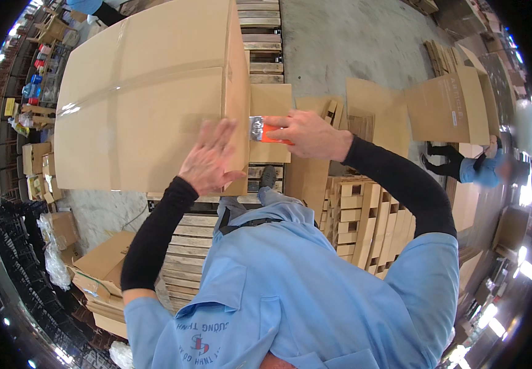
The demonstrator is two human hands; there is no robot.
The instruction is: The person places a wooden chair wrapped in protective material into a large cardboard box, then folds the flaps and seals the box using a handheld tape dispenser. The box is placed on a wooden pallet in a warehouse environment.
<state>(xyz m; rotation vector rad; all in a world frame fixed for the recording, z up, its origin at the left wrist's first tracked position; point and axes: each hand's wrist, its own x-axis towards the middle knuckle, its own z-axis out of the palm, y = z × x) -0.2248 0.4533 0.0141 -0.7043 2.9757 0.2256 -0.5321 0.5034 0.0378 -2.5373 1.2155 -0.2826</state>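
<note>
A large brown cardboard box point(146, 117) stands before me, with clear tape point(116, 117) running over its top seams. My left hand point(210, 157) lies on the box top close to its right edge, fingers stretched out and thumb apart. Off the box's right side, my right hand point(312, 134) is closed round an orange tape dispenser point(272, 130). The dispenser's silvery front end points at the box and is a short gap away from its side. Part of the dispenser is hidden by my fingers.
Wooden pallets point(263, 46) lie under and beside the box. Flat cardboard sheets point(373, 111) and stacked wooden pieces point(364, 215) are to my right. Farther right, a person point(481, 169) is near an open carton point(444, 107). Another person's sleeve point(84, 6) shows at the upper left.
</note>
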